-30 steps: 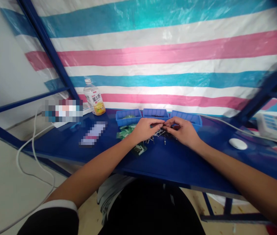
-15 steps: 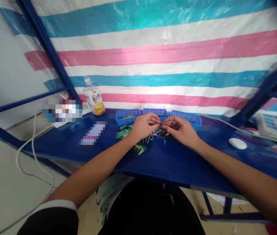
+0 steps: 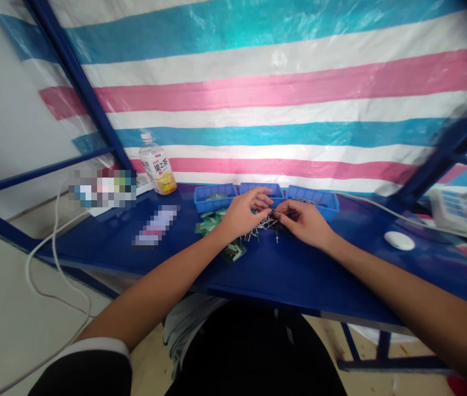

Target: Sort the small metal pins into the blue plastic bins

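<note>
My left hand [image 3: 250, 213] has just opened wider beside the metal rivets [image 3: 253, 235].
Toward the table's [image 3: 295, 278] far edge, close handling seems left to my right hand [image 3: 305, 221]; its grip I can't tell.

Thin silvery mtl pins [image 3: 265, 225], jumbled on tbl [image 3: 299, 280]
</note>
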The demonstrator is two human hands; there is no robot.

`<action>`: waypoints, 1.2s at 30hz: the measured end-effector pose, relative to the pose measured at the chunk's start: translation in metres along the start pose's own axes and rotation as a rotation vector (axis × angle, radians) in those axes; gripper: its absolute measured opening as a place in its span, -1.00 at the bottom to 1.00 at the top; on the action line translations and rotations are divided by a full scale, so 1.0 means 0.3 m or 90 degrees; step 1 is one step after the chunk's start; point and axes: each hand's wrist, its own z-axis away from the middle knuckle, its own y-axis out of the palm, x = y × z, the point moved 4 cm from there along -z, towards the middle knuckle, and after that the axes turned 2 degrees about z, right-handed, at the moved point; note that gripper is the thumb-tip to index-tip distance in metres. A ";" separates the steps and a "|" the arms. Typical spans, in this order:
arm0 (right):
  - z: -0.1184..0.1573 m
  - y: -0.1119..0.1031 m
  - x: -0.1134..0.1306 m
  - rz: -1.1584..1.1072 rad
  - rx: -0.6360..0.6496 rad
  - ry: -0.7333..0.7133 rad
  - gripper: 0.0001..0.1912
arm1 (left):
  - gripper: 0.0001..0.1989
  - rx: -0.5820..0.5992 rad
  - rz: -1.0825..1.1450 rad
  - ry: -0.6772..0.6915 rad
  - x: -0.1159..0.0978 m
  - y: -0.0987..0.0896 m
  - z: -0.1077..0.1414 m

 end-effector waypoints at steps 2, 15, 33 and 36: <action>-0.004 0.003 0.001 -0.019 0.000 0.009 -0.83 | -0.49 0.003 0.028 -0.008 0.005 0.003 0.000; -0.099 -0.024 -0.060 -0.049 -0.080 0.142 -0.56 | -0.47 -0.065 -0.049 0.005 0.061 -0.017 -0.012; -0.018 0.097 0.087 0.265 0.154 -0.344 -0.78 | -0.56 -0.075 -0.114 0.026 0.047 -0.028 -0.008; -0.021 0.095 0.079 0.294 0.142 -0.331 -0.84 | -0.56 -0.072 -0.120 0.026 0.043 -0.024 -0.008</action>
